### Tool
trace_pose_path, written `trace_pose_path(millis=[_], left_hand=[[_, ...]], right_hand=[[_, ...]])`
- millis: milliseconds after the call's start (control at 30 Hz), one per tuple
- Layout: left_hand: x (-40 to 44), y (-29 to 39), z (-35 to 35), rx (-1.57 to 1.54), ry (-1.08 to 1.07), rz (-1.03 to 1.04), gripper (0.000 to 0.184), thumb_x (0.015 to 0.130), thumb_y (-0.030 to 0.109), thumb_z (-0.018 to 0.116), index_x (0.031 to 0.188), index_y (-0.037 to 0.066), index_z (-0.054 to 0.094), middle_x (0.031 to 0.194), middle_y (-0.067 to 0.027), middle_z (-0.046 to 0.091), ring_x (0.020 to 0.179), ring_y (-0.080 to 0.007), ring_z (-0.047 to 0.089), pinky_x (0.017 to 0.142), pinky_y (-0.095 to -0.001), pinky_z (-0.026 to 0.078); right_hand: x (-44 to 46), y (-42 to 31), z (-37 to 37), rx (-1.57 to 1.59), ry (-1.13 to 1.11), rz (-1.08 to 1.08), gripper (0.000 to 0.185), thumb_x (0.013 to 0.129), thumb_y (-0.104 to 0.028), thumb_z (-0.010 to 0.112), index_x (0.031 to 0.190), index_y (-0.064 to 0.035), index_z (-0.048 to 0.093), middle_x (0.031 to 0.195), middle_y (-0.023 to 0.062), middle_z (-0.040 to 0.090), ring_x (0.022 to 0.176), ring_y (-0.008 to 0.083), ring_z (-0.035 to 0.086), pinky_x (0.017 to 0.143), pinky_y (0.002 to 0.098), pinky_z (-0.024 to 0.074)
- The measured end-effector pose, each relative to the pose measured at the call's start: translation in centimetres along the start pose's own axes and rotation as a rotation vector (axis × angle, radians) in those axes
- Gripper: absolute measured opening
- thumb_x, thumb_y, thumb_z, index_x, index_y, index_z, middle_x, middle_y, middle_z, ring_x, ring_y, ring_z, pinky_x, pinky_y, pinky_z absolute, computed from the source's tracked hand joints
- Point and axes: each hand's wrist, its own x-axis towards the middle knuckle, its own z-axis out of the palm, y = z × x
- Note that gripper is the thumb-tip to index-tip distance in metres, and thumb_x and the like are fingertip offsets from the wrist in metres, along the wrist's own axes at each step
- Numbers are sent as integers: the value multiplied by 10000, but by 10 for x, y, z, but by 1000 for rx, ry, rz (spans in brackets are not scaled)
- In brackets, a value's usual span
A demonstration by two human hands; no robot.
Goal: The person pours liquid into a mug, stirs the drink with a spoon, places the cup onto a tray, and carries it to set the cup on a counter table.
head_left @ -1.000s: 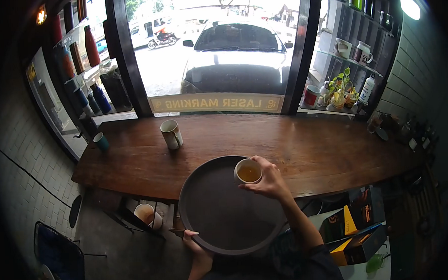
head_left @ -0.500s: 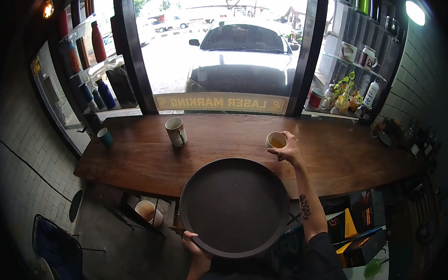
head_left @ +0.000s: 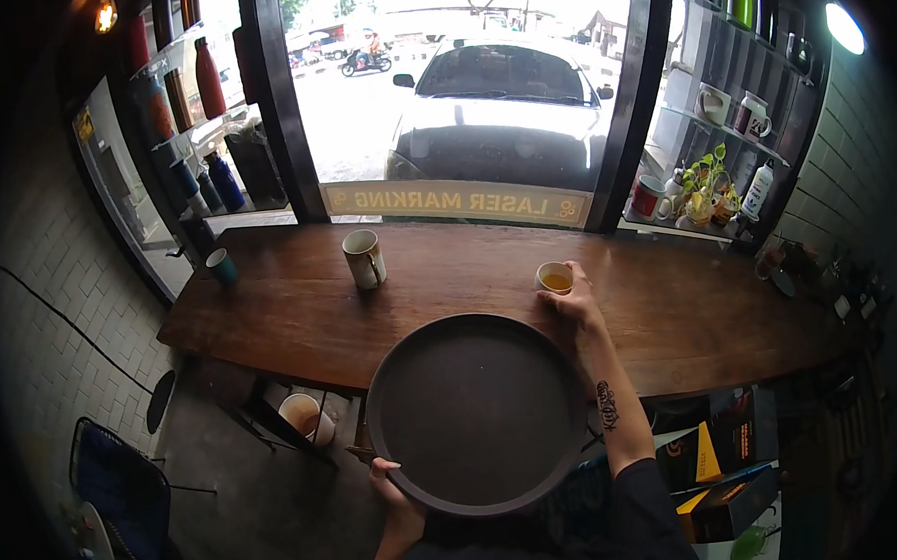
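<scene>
My left hand (head_left: pixel 390 481) grips the lower left rim of a round dark tray (head_left: pixel 479 414), which bears nothing and is held in front of my body. Its fingers are partly hidden beneath the tray. My right hand (head_left: pixel 577 294) is wrapped round a small pale cup (head_left: pixel 542 279) with amber liquid inside, at the right part of the wooden table (head_left: pixel 458 270). Further left on the table stands a tall cream mug (head_left: pixel 364 261) with its handle towards me. A small teal cup (head_left: pixel 222 267) is near the table's left end.
Shelves with bottles stand on the left; the right shelves hold mugs and a potted plant (head_left: pixel 704 181). Below the table's left part is a pale bucket (head_left: pixel 304 418). A blue chair (head_left: pixel 120 484) stands at lower left, black and yellow boxes (head_left: pixel 727 458) at lower right.
The fingers of my right hand have closed more tightly round the pale cup. The view has shifted slightly, and a motorbike now shows outside the window.
</scene>
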Motion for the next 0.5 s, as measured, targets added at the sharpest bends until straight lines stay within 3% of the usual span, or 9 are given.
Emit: trace_pose_path(millis=[67,200,267,400,467,500], left_hand=[[1,0,-1,-32,4,-33,672,735,335,541,1302,-24,515,1240,-183,580,1117,-325,585,966,-426,511],[8,-1,-9,30,-48,47,689,714,331,569,1300,-27,518,1229,-182,580,1102,-343,588,959,-437,517],[9,-4,-11,1,-46,27,681,714,330,568,1293,-26,521,1217,-176,582,1090,-340,591,952,-434,516],[-3,1,1,15,0,21,601,738,361,567,1235,24,547,1212,-138,575,1095,-305,567,959,-420,483],[-1,-2,-2,-1,3,-28,543,758,380,566,1190,51,561,1206,-120,571,1097,-287,555,968,-410,467],[7,-9,-17,-2,-15,5,487,784,406,554,1143,76,558,1213,-106,557,1109,-272,538,982,-405,452]], right_hand=[[3,7,3,-79,-21,-28,1066,625,-341,945,1451,35,385,1404,261,517,1305,363,524,1096,404,437],[-15,-1,4,-235,19,-68,1038,686,-381,915,1447,39,349,1404,277,482,1323,367,488,1106,402,412],[-27,-8,-4,-167,-51,9,1155,742,-392,860,1534,72,159,1514,285,332,1403,410,380,1158,416,355],[-42,7,-6,-214,-43,9,1052,779,-375,829,1521,51,217,1483,282,380,1352,419,438,1111,434,397],[-49,8,-6,-221,74,-62,796,815,-345,799,1403,51,435,1328,280,547,1199,409,574,1007,452,471],[-48,13,-7,-223,83,-54,796,815,-345,799,1403,51,435,1328,280,547,1199,409,574,1007,452,471]])
